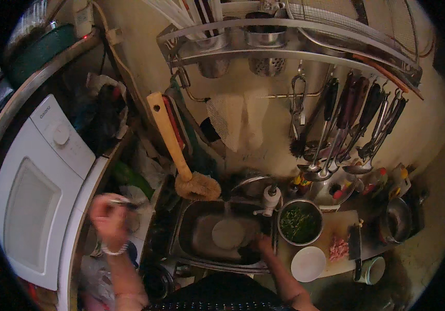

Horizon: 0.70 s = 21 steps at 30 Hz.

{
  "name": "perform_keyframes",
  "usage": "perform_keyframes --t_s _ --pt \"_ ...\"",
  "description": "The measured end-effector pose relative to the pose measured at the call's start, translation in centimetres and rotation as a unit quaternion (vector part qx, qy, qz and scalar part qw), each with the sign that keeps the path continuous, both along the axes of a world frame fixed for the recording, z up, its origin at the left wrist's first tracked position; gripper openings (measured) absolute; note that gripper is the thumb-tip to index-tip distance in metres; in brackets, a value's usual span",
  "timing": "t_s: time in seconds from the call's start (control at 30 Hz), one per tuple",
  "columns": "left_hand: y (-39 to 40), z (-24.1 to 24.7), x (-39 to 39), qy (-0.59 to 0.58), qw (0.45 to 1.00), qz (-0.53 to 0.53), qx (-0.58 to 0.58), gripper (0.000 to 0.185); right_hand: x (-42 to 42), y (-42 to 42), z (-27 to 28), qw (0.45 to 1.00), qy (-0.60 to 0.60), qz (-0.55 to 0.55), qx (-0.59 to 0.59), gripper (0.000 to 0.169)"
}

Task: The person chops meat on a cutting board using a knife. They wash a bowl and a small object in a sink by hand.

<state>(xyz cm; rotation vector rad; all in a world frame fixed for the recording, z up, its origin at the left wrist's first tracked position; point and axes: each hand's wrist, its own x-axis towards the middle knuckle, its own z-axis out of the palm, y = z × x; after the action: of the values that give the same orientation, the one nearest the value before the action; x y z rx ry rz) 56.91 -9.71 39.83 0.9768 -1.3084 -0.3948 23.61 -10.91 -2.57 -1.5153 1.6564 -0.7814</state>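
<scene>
My left hand (110, 217), blurred, is raised to the left of the sink, in front of the white microwave's lower right side. A small light-coloured thing shows at its fingers; what it is cannot be told. My right hand (262, 244) is low at the right side of the metal sink basin (199, 248), beside something dark, its fingers hard to make out. A round pale object (228, 233) lies in the basin. Right of the sink stand a metal bowl of chopped greens (301, 225), a white bowl (308, 264) and a cutting board (327, 237) with chopped meat (339, 248) and a cleaver (355, 243).
A white microwave (36, 202) stands on the left. A wooden-handled brush (197, 186) hangs behind the sink. Ladles (325, 171) and other utensils hang under a metal wall rack (284, 54). A pump bottle (272, 198) stands at the sink's back right; a pan (397, 221) is far right.
</scene>
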Motion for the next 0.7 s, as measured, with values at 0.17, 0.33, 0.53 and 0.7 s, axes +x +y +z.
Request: perform_keyframes --t_s 0.17,0.33,0.53,0.7 --pt "-2.5 14.7 -4.6 -0.072 0.926 -0.03 -0.37 0.023 0.5 0.7 -2.6 0.879 0.245 0.181 -0.368 0.033" --pt "-8.4 22.8 -15.2 -0.1 0.934 -0.112 -0.323 0.019 4.5 3.9 -2.4 0.977 -0.179 0.069 0.095 0.031" --pt "-13.2 24.0 -21.9 -0.061 0.964 -0.104 -0.236 0.014 2.6 6.1 -10.9 0.985 -0.136 -0.017 0.104 0.028" --pt "-17.5 23.9 -19.1 -0.411 0.855 0.22 -0.227 0.02 2.5 6.4 -0.6 0.993 -0.078 0.052 0.07 0.03"
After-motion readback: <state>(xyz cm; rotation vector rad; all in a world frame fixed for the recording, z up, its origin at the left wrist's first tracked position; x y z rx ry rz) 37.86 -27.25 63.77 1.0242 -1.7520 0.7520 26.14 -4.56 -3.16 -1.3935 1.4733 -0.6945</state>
